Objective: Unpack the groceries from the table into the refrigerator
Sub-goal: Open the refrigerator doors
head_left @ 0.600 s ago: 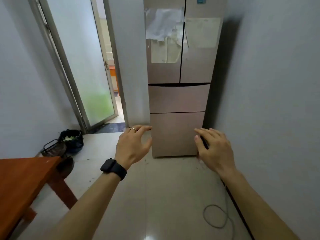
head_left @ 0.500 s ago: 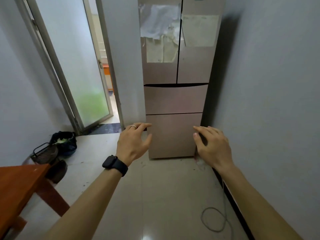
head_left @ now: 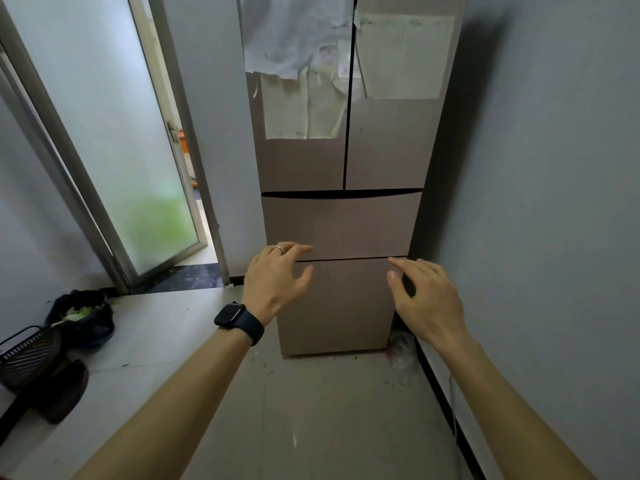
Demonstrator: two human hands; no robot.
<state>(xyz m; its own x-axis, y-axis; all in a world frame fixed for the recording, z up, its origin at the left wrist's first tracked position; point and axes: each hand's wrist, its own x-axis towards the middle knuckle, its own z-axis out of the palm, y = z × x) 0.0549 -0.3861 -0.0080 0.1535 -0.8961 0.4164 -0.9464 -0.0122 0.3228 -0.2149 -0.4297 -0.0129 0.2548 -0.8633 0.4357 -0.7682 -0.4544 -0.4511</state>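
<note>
The person is holding both bare arms out ahead. The left hand [head_left: 277,278] is hovering with its fingers spread and loosely bent, gripping nothing; a plain ring [head_left: 278,250] is sitting on one finger and a dark smartwatch [head_left: 239,322] is wrapping the wrist behind it. The right hand [head_left: 426,296] is hanging level with it, well apart, its fingers likewise relaxed and separated, carrying nothing. The refrigerator [head_left: 341,226], a tall pinkish-brown unit with two upper doors and two drawers, is standing straight beyond both hands with everything closed. Both hands' fingertips are lying over the seam between the drawers as seen, though whether either is touching the front cannot be told. Above the left hand, crumpled sheets of paper [head_left: 298,64] are clinging to the left upper door, and above the right hand a pale sheet [head_left: 405,57] is covering part of the right upper door; any writing on them is too blurred to read. Just below the right hand, crumpled plastic [head_left: 401,348] is lying on the floor [head_left: 311,427] at the refrigerator's corner, against the grey wall [head_left: 554,202] on that hand's outer side. Far to the left of the left hand a frosted glass door [head_left: 114,133] is standing ajar, and lower on that side a dark bag [head_left: 81,317] showing green leaves is sitting beside a black wire basket [head_left: 31,355].
</note>
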